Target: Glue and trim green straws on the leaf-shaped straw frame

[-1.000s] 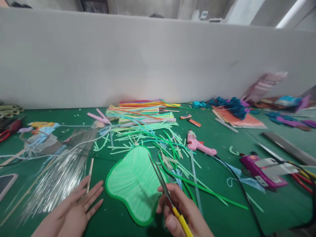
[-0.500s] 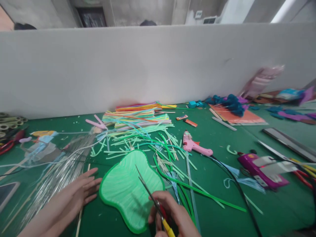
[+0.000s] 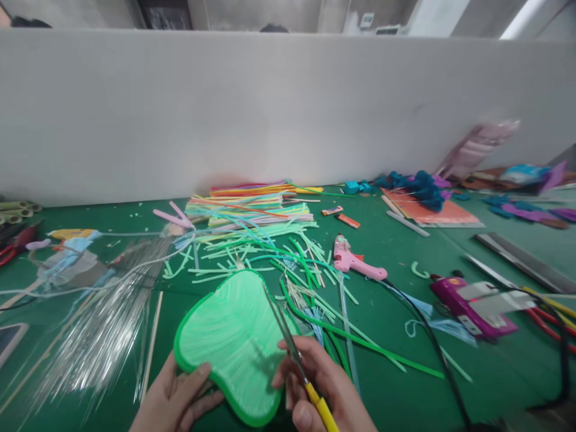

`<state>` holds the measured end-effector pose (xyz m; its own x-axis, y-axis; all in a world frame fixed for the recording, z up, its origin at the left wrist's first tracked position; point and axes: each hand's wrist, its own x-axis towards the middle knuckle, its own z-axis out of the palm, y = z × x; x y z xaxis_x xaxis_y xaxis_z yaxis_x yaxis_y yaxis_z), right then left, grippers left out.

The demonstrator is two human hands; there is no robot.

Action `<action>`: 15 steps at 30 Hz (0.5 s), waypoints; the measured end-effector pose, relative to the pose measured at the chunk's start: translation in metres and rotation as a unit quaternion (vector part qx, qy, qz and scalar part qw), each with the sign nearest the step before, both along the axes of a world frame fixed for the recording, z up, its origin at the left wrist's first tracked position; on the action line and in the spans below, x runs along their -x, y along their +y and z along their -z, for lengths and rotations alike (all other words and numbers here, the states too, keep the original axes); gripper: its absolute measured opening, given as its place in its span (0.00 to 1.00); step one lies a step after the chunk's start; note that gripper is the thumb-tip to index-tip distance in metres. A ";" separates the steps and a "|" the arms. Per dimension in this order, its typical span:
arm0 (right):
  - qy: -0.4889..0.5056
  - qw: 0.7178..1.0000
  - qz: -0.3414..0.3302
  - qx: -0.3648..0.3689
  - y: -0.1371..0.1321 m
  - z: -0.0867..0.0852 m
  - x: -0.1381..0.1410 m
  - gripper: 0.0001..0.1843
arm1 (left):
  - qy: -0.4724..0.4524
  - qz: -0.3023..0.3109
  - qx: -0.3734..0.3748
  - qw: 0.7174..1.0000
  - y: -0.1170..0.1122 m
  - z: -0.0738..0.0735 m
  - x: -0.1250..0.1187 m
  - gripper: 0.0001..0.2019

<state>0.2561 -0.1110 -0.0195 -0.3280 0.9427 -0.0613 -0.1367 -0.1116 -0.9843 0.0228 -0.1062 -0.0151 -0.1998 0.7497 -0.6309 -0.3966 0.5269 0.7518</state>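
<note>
A light green leaf-shaped piece point(image 3: 234, 336) with a darker fuzzy green rim lies before me, its lower left side raised a little in my grip. My left hand point(image 3: 180, 393) pinches that edge, thumb on top and fingers underneath. In my right hand point(image 3: 321, 384) is a pair of scissors point(image 3: 288, 339) with long thin blades and a yellow handle. The blades point up and away over the leaf's right side, only slightly apart. Part of the handles is hidden by my fingers.
Pipe cleaners point(image 3: 252, 210) lie heaped behind the leaf. A pink glue gun point(image 3: 357, 264) with a black cord rests to the right, near a purple device point(image 3: 472, 306) and other scissors point(image 3: 490, 273). Clear shiny strips point(image 3: 103, 318) spread at left. A white partition point(image 3: 288, 114) stands behind.
My left hand has moved from beside the leaf to its lower left edge and taken hold of it. The scissors have shifted slightly right, and the leaf has tilted a little.
</note>
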 end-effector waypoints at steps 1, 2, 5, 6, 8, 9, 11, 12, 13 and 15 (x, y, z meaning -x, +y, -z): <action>-0.012 1.000 0.014 -0.014 0.001 -0.001 -0.002 0.40 | 0.030 -0.014 -0.018 0.999 -0.002 0.005 -0.004 0.56; -0.026 0.999 0.025 -0.021 0.004 -0.002 -0.005 0.41 | 0.052 -0.027 -0.035 0.998 -0.004 0.009 -0.007 0.57; -0.068 0.997 0.020 0.026 0.018 0.000 -0.019 0.38 | 0.085 -0.063 -0.067 0.992 -0.007 0.011 -0.011 0.54; -0.076 0.996 0.005 0.054 0.021 0.000 -0.024 0.37 | 0.087 -0.077 -0.068 0.991 -0.008 0.009 -0.011 0.52; -0.092 0.994 -0.008 0.055 0.021 -0.001 -0.035 0.38 | 0.077 -0.105 -0.065 0.989 -0.008 0.005 -0.011 0.46; -0.106 0.994 -0.005 0.018 0.017 -0.003 -0.040 0.38 | 0.064 -0.119 -0.063 0.989 -0.009 0.002 -0.011 0.43; -0.188 0.970 0.081 -0.129 0.002 -0.012 -0.047 0.31 | 0.033 -0.136 -0.065 0.988 -0.009 -0.003 -0.014 0.39; -0.209 0.962 0.103 -0.145 -0.006 -0.017 -0.049 0.34 | 0.018 -0.136 -0.072 0.988 -0.008 -0.005 -0.015 0.39; -0.228 0.952 0.115 -0.168 -0.012 -0.022 -0.050 0.34 | 0.008 -0.129 -0.082 0.988 -0.008 -0.006 -0.018 0.39; -0.352 0.891 0.123 -0.258 -0.020 -0.032 -0.051 0.35 | -0.010 -0.105 -0.106 0.989 -0.006 -0.007 -0.024 0.39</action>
